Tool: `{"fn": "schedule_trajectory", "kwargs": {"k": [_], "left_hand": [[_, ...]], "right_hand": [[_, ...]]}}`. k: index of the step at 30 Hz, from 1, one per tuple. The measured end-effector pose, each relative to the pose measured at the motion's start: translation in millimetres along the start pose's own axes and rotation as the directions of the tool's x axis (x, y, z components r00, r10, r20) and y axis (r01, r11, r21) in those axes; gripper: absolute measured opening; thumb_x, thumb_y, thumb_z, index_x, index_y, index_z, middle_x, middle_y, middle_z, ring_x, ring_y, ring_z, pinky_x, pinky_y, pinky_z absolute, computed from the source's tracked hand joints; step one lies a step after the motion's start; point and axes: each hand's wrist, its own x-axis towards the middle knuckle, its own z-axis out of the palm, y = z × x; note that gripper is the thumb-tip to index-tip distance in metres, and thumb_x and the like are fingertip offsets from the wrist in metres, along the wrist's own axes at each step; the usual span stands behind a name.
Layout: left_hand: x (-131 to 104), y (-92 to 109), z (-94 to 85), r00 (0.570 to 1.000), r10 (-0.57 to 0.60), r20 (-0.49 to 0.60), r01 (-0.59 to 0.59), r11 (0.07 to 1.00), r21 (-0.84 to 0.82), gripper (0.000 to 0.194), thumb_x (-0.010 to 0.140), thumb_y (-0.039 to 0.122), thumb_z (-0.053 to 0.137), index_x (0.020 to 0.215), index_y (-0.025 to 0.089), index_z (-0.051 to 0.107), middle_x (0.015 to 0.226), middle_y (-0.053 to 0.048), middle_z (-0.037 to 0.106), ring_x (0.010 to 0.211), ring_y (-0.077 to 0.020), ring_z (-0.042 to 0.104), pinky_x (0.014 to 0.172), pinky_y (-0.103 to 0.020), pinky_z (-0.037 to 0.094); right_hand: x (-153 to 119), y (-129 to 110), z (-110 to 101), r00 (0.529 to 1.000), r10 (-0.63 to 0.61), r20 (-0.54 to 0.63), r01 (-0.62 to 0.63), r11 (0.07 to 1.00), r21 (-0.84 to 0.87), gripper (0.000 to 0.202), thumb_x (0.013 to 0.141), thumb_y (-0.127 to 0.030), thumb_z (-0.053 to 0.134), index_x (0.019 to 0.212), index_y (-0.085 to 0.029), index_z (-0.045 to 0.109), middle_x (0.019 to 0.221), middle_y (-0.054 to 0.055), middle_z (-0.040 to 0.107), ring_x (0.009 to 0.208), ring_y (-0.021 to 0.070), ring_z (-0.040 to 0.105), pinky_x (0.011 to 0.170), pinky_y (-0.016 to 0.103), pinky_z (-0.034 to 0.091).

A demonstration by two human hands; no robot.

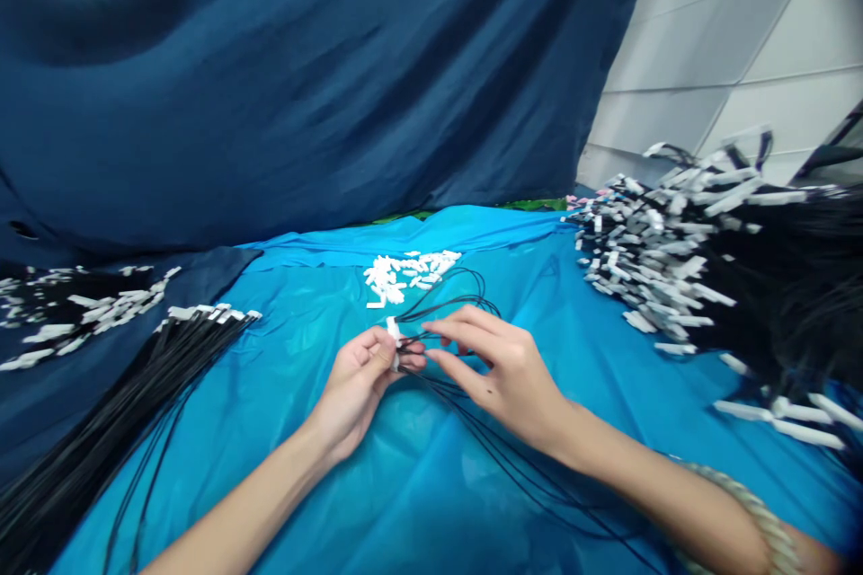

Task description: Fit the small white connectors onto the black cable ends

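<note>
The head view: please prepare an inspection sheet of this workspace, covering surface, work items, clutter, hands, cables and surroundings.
Surface: blue sheet, creased.
Work items: small white part at the left hand; loose white pile beyond the hands; white-tipped black bundle at left; larger white-tipped heap at right.
Clutter: green strip at the sheet's far edge, unidentifiable.
Hands: left pinches the white part; right hand has thumb and index finger beside the black cords, contact unclear.
Cables: black cords trail toward lower right; power cables, nothing seen.
Surroundings: dark blue curtain; pale panelled wall, upper right.
</note>
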Motion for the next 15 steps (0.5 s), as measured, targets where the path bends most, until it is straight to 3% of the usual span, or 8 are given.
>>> {"fn": "schedule_trajectory", "kwargs": {"k": [2,8,15], "left_hand": [[2,3,-3.2,0.999,0.011,-0.03,-0.012,1.0,-0.009,0.019,0.074,0.03,0.056,0.076,0.011,0.055,0.079,-0.007,0.063,0.069,-0.0129,0.059,0.069,-0.025,0.045],[6,7,-7.9,0.994,0.02,-0.111,-0.024,0.999,-0.033,0.016,0.073,0.025,0.057,0.079,0.011,0.053,0.082,-0.007,0.062,0.071,-0.0126,0.059,0.069,-0.024,0.046],[7,6,-8.0,0.991,0.006,-0.132,-0.012,0.999,-0.04,0.016,0.073,0.025,0.058,0.08,0.011,0.053,0.084,-0.008,0.064,0.072,-0.014,0.061,0.069,-0.026,0.047]], "right_hand": [[2,4,-7,0.995,-0.074,0.063,0.08,0.992,-0.099,0.022,0.08,-0.022,0.051,0.101,-0.02,0.058,0.095,0.006,0.053,0.084,0.0136,0.048,0.072,0.027,0.043],[8,11,-23,0.943,-0.128,0.307,0.236,0.906,-0.351,0.015,0.076,-0.031,0.056,0.074,-0.02,0.066,0.113,0.007,0.043,0.102,0.0226,0.036,0.082,0.038,0.039],[7,15,-22,0.933,-0.106,0.344,0.258,0.863,-0.434,0.022,0.079,-0.025,0.053,0.061,-0.02,0.064,0.118,0.004,0.041,0.107,0.0255,0.032,0.082,0.042,0.036]]}}
